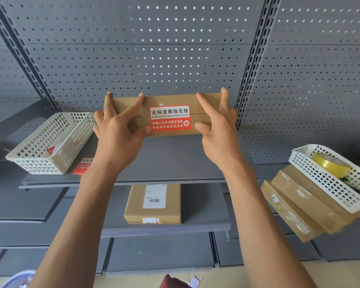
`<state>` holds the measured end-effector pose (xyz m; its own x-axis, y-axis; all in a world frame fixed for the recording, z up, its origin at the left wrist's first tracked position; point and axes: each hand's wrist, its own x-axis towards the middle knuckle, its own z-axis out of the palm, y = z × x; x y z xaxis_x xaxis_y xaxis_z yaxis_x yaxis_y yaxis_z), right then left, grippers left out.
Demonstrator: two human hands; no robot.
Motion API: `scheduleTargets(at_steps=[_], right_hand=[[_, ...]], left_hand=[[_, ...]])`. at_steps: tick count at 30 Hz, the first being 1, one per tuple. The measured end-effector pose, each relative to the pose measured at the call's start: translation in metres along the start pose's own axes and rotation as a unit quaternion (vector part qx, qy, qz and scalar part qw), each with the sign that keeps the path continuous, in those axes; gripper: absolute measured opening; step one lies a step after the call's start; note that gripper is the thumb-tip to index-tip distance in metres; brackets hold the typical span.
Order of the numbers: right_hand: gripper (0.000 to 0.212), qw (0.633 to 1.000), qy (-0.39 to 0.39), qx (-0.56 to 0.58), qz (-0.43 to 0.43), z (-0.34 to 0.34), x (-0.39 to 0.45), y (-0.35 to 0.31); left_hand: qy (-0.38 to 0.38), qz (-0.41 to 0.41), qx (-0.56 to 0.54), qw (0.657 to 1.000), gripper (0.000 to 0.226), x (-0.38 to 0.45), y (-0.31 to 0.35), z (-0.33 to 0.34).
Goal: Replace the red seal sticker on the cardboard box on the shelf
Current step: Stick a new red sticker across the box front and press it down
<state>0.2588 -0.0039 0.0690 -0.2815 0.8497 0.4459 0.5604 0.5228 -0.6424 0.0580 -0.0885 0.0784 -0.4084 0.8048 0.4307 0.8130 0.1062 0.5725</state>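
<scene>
We hold the box upright on the shelf, left hand and right hand clamped on its two ends. The sticker lies between them, its long axis running hand to hand across the flap seam. Each thumb sits just beside a short edge, so we judge either hand could start the peel.

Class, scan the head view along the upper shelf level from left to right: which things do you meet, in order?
White basket → red sticker stack → left hand → red seal sticker on the cardboard box → right hand → white tray holding yellow tape.
</scene>
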Motion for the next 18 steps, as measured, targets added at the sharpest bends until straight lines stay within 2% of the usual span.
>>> scheduleTargets(at_steps=[4,7,9,18], right_hand=[[0.058,1.000,-0.007,0.020,0.007,0.004,-0.005,-0.006],[0.084,0.998,0.008,0.046,0.031,0.013,-0.008,-0.011],[0.091,0.998,0.018,0.044,0.032,0.017,-0.007,-0.012],[0.078,0.997,0.028,0.052,0.041,0.020,-0.008,-0.005]], left_hand=[[0.004,-0.020,-0.012,1.000,0.067,0.000,0.004,-0.004],[0.011,-0.028,0.013,0.999,0.081,-0.005,0.009,0.002],[0.020,-0.031,0.024,0.999,0.083,-0.007,0.011,0.006],[0.009,-0.022,0.020,1.000,0.072,-0.010,0.007,0.009]])
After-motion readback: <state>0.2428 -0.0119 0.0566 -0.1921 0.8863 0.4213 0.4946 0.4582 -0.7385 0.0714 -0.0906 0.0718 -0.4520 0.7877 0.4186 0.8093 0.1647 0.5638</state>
